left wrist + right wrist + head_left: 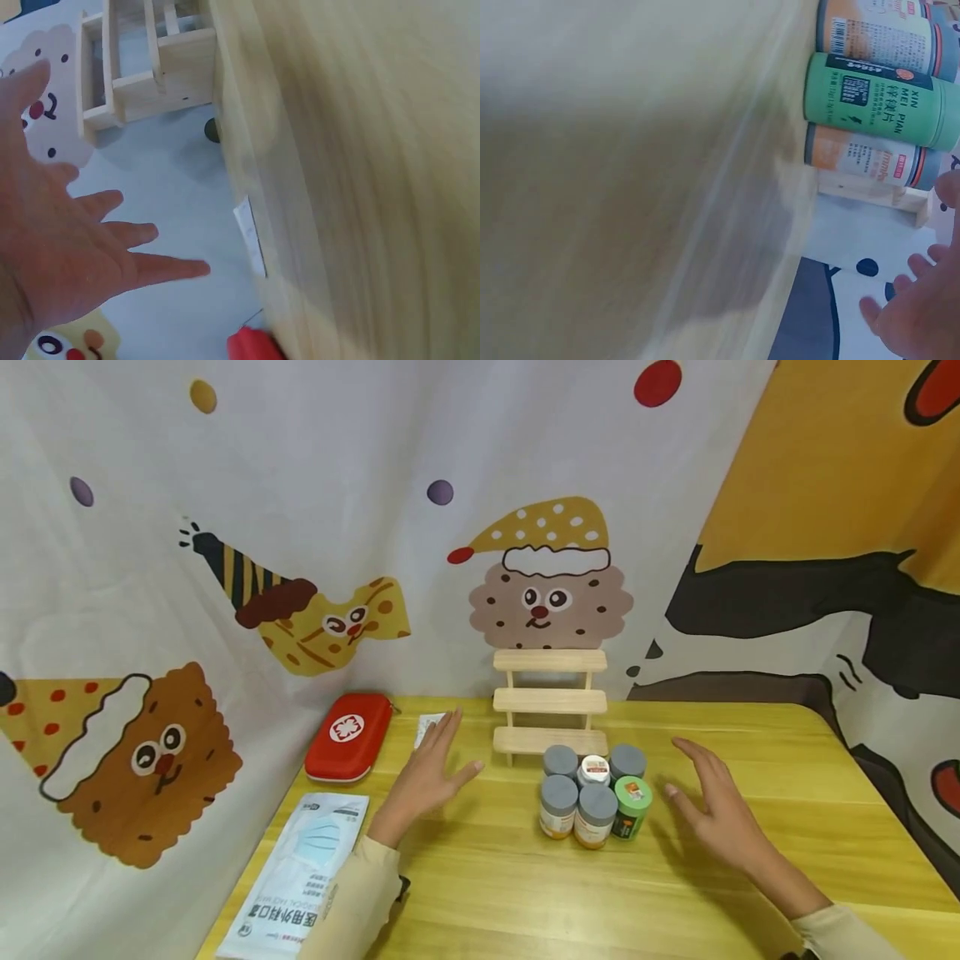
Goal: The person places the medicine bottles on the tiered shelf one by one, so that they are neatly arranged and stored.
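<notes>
Several pill bottles stand grouped mid-table: grey-capped bottles [596, 814], a green bottle [632, 806] and a white-capped bottle [593, 771]. Right behind them is a three-tier wooden rack [550, 700] with bare steps. My left hand [429, 777] hovers left of the bottles, fingers spread and holding nothing; its spread fingers also show in the left wrist view. To the right of the bottles my right hand [716, 814] is held over the table, thumb apart from the fingers, nothing in it. The green bottle [874, 100] is the nearest thing to it.
On the left lie a red zip case [349, 737] with a white emblem and a surgical mask packet [300, 868], partly covered by the left sleeve. A small white paper [426, 727] is near the back edge. A cartoon-printed cloth [375, 460] hangs behind the wooden table [480, 885].
</notes>
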A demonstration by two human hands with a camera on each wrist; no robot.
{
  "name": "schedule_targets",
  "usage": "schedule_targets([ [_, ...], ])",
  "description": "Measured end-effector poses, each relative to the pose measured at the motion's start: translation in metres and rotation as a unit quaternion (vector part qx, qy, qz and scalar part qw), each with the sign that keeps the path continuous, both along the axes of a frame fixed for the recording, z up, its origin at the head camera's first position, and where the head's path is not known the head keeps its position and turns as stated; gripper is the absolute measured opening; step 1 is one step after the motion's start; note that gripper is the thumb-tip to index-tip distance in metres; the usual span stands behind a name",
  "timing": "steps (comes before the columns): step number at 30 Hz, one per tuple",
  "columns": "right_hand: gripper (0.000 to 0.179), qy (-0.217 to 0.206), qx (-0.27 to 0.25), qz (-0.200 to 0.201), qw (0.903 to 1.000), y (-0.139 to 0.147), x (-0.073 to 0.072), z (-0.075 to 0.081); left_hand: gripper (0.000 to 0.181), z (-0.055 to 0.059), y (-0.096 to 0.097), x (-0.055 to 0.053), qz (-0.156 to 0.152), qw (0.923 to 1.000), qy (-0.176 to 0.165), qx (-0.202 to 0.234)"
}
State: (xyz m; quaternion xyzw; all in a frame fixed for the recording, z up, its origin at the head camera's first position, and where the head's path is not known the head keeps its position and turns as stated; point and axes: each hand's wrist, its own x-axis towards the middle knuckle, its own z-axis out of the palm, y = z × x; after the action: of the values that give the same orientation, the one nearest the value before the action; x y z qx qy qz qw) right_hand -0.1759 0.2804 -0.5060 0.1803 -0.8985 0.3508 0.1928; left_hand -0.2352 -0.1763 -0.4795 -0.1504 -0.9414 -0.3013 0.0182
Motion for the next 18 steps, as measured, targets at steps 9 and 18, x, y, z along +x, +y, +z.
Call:
schedule_targets([
  [9,0.075,-0.017,-0.126,0.065,0.9897,-0.012,-0.01,0.008,0.08,-0.005,0.016,-0.027,0.019,0.988,-0.045,0.146],
  [18,0.069,-0.038,-0.181,0.087,0.979,-0.022,-0.016,0.008,0.063,-0.011,0.03,-0.042,0.027,0.968,-0.103,0.228],
])
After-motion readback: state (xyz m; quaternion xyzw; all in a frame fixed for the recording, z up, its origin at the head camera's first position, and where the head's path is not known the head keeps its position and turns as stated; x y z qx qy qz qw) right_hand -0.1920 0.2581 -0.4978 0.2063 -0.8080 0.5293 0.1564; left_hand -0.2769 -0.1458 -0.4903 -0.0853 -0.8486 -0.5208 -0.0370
